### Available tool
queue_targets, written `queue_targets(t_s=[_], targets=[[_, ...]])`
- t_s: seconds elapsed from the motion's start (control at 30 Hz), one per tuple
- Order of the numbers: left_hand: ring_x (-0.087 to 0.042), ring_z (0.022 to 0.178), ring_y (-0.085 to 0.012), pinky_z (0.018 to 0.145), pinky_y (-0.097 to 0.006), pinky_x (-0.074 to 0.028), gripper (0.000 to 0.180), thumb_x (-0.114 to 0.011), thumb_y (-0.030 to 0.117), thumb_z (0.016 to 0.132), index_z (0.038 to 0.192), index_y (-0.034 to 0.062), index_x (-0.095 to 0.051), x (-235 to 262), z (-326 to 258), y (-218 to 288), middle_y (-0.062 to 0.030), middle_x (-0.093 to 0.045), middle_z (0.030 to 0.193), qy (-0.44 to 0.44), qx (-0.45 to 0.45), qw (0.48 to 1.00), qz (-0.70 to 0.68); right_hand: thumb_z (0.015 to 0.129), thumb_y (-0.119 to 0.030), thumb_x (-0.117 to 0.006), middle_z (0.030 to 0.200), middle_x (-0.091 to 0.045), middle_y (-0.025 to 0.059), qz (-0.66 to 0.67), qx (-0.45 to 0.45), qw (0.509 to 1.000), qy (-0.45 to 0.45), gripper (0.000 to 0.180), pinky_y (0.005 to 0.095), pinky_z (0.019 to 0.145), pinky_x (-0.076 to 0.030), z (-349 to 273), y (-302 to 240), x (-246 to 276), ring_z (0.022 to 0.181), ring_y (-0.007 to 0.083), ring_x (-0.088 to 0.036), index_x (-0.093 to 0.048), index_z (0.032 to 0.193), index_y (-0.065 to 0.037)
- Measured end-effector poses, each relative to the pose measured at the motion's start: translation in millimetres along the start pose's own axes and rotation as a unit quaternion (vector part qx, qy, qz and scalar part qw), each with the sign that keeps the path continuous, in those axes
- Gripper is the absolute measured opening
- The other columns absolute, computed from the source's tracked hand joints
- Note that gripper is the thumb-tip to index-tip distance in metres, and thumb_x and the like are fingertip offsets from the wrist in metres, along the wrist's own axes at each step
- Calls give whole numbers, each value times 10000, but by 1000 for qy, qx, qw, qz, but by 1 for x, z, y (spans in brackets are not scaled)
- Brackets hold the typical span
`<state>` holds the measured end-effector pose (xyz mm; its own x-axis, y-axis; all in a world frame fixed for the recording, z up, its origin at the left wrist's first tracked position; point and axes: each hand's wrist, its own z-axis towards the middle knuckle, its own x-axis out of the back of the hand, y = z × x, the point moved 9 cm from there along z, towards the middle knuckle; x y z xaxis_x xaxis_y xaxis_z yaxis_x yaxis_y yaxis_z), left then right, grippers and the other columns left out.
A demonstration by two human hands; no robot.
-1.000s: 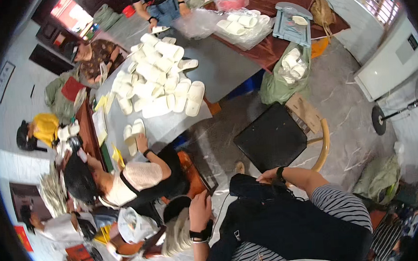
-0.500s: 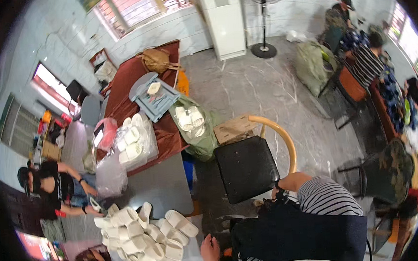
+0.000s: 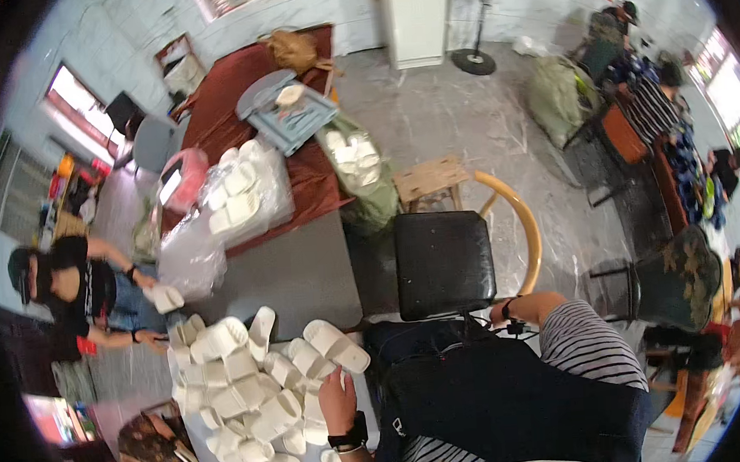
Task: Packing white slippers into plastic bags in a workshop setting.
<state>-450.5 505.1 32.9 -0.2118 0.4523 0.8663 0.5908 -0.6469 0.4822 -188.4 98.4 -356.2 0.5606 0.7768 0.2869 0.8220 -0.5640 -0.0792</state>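
White foam slippers (image 3: 252, 382), heaped at near edge of grey table (image 3: 305, 273). Left hand (image 3: 338, 402) resting on heap's right side, fingers loosely spread, gripping nothing clearly; nearest slipper (image 3: 336, 345) just beyond fingertips, long axis slanting. Right hand hidden behind black chair (image 3: 444, 263); state indeterminable.

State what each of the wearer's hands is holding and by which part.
The left hand rests among the white slippers on the grey table, gripping none visibly. The right hand near the black chair is hidden; cannot tell.
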Motion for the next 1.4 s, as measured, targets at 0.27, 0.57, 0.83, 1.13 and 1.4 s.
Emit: queue_targets(t_s=[0.27,0.57,0.83,1.13,1.4], targets=[[-637,954,-414,830,-481,-505,316,-591,217,957,1193,13,-641,-1,-11,-50,-227,-673,1032,34,125,989,-70,886,-298,-584,1110,-716,129,-97,95,990,-39,331,451,869,-521,20,28,75,1008,319,-673,-736,1100,-96],[-639,925,-410,800,-496,-508,297,-594,243,942,1149,39,-657,-33,24,-88,-219,-675,995,120,311,936,-110,885,-244,-587,989,-721,148,-113,73,989,52,261,446,869,-516,67,-47,437,958,354,-657,-731,1019,-73],[-621,1024,-405,888,-485,-495,362,-630,281,915,1177,32,-654,-106,80,-106,-226,-662,1106,118,484,852,-164,892,-202,-591,1187,-636,180,-112,457,839,275,267,483,890,-500,39,-237,651,1022,383,-607,-647,1105,-50],[-463,1328,-389,1052,-489,-425,696,-780,256,780,1396,97,-498,-179,201,-125,-201,-451,1477,163,313,928,-117,951,-335,-563,1627,-191,158,-398,575,678,229,703,562,1190,-180,83,-284,613,1502,351,-175,-280,1554,-112],[-243,1462,-440,1106,-625,-311,974,-838,255,704,1531,135,-337,-202,220,-117,-161,-210,1624,101,333,936,-51,937,-338,-577,1603,-251,173,-369,611,651,258,687,576,1169,-219,71,-298,616,1471,375,-247,-328,1530,-97]])
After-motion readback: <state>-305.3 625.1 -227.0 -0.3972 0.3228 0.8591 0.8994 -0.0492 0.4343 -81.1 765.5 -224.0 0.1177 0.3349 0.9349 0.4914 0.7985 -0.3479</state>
